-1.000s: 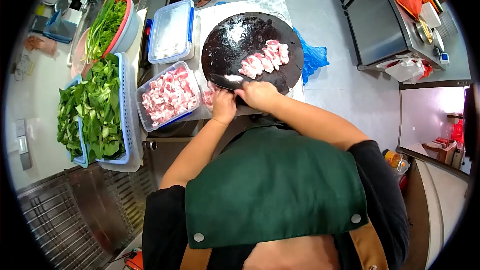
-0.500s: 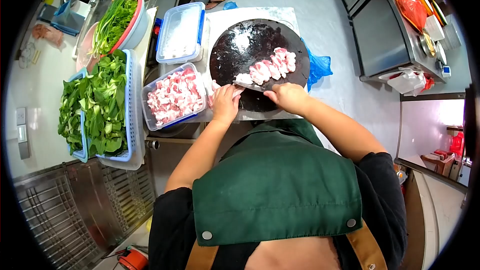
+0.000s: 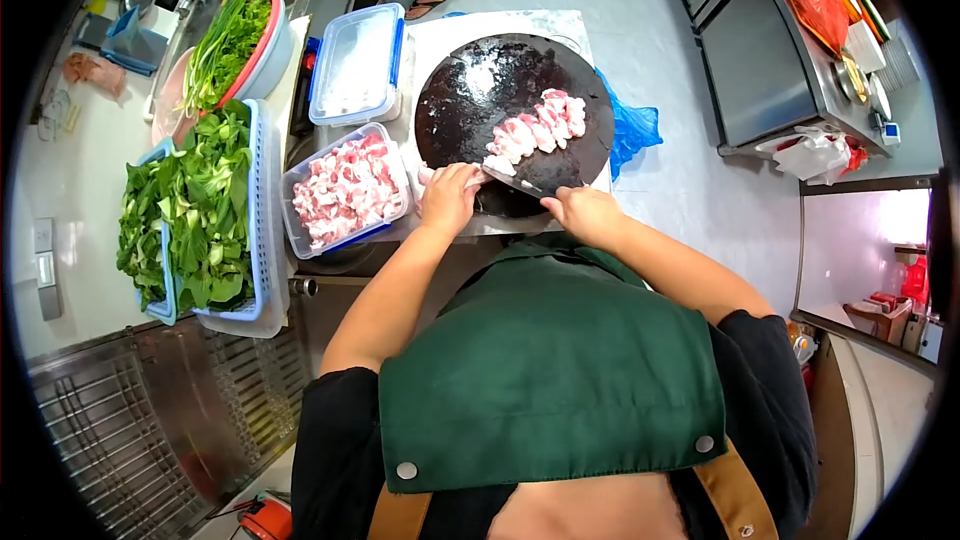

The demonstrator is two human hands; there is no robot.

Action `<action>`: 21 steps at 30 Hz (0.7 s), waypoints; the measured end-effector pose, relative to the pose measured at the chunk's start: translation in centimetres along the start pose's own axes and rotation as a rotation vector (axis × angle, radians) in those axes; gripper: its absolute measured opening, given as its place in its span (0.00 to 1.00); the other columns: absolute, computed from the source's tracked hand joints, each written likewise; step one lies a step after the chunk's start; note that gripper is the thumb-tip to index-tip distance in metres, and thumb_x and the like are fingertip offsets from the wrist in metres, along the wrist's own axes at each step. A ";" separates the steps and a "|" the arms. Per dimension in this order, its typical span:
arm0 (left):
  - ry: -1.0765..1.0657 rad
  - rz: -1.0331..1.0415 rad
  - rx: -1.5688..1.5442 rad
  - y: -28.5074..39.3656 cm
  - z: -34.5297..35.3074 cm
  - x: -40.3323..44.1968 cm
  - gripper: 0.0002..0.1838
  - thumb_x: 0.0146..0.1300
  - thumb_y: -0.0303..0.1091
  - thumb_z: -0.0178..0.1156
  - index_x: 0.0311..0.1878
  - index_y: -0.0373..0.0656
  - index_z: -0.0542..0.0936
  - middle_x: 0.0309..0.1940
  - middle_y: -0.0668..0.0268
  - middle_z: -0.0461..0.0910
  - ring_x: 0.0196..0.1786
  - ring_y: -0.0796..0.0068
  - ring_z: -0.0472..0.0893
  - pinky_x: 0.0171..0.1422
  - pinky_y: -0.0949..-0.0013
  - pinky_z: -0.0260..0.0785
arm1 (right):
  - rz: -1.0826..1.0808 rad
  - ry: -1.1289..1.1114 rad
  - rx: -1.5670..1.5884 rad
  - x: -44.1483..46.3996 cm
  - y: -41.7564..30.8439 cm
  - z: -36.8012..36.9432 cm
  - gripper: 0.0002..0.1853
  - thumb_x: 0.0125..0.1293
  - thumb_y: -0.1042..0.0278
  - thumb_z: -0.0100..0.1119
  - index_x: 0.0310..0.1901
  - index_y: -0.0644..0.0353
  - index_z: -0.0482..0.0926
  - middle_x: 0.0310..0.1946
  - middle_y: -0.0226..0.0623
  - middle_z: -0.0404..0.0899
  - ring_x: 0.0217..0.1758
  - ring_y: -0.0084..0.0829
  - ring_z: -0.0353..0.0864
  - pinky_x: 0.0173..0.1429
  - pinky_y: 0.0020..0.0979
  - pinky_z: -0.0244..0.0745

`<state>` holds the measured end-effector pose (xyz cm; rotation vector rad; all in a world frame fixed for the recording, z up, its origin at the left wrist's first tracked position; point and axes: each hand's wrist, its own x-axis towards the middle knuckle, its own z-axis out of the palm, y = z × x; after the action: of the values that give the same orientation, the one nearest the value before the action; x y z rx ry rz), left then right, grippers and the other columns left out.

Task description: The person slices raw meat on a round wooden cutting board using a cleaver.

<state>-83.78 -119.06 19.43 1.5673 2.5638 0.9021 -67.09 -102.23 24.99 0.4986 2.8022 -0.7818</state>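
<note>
My right hand [image 3: 588,215] is closed round the handle of a knife [image 3: 517,182]. Its blade points left, low over the near part of a round dark chopping board [image 3: 455,90]. At the board's left near edge, my left hand [image 3: 449,198] has its fingers bent over a piece of raw meat [image 3: 424,176], which is mostly hidden under them. The knife tip is close to those fingertips. Beyond the blade, a row of cut raw meat pieces [image 3: 540,127] runs diagonally up to the right across the board.
Left of the board stand a plastic container of chopped meat [image 3: 348,192] and a lidded container [image 3: 355,65]. Farther left are a blue basket [image 3: 262,230] of leafy greens [image 3: 210,220] and a basin with green herbs [image 3: 235,45]. A person's feet [image 3: 428,2] show beyond the table.
The knife and my right hand have shifted slightly right and toward my body, away from the row of cut meat. My left hand stays nearly in place. The view has shifted a little.
</note>
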 end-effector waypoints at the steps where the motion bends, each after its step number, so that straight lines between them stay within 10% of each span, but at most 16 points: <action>1: 0.006 0.012 0.002 -0.2 0.2 -0.1 0.15 0.46 0.24 0.62 0.41 0.41 0.78 0.40 0.61 0.77 0.45 0.60 0.75 0.51 0.62 0.67 | 0.007 0.016 -0.014 -0.3 0.1 -0.2 0.25 0.66 0.46 0.43 0.29 0.61 0.79 0.26 0.49 0.80 0.31 0.49 0.80 0.37 0.45 0.75; 8: -0.164 0.280 -0.127 2.1 1.4 0.9 0.13 0.47 0.24 0.59 0.39 0.39 0.77 0.38 0.60 0.77 0.45 0.58 0.74 0.51 0.62 0.67 | -0.168 0.152 0.349 3.9 -0.6 -0.7 0.27 0.68 0.48 0.39 0.29 0.66 0.77 0.17 0.48 0.75 0.19 0.41 0.78 0.29 0.38 0.74; 10: -0.141 0.284 -0.129 1.8 2.0 1.1 0.13 0.47 0.24 0.60 0.39 0.39 0.77 0.39 0.60 0.77 0.45 0.58 0.74 0.51 0.62 0.67 | 0.262 -0.027 0.729 4.6 1.2 -1.5 0.30 0.68 0.45 0.38 0.24 0.67 0.74 0.13 0.39 0.71 0.11 0.32 0.72 0.18 0.33 0.68; 14: -0.149 0.128 -0.219 1.8 2.3 2.4 0.16 0.48 0.28 0.63 0.42 0.37 0.76 0.41 0.59 0.76 0.45 0.58 0.75 0.52 0.64 0.67 | 0.423 0.137 1.097 2.2 4.2 -4.1 0.28 0.68 0.43 0.39 0.30 0.65 0.73 0.14 0.36 0.71 0.11 0.27 0.69 0.16 0.30 0.66; 16: -0.059 -0.266 -0.443 2.9 2.8 4.0 0.21 0.48 0.29 0.63 0.47 0.36 0.74 0.45 0.54 0.74 0.49 0.55 0.73 0.56 0.63 0.65 | 0.458 0.240 1.233 1.3 7.0 -3.9 0.29 0.67 0.41 0.39 0.27 0.63 0.71 0.14 0.35 0.70 0.10 0.27 0.66 0.15 0.30 0.65; 21: -0.042 -0.288 -0.191 3.1 5.7 7.6 0.37 0.41 0.27 0.68 0.59 0.33 0.66 0.52 0.48 0.68 0.55 0.52 0.70 0.61 0.65 0.62 | 0.619 0.287 1.444 -0.8 10.9 -2.3 0.31 0.65 0.35 0.37 0.23 0.59 0.69 0.12 0.33 0.69 0.10 0.26 0.66 0.17 0.31 0.68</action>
<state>-83.43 -109.12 18.33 1.1209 2.4977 1.0305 -62.56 -92.41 22.07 1.5857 1.5158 -2.4975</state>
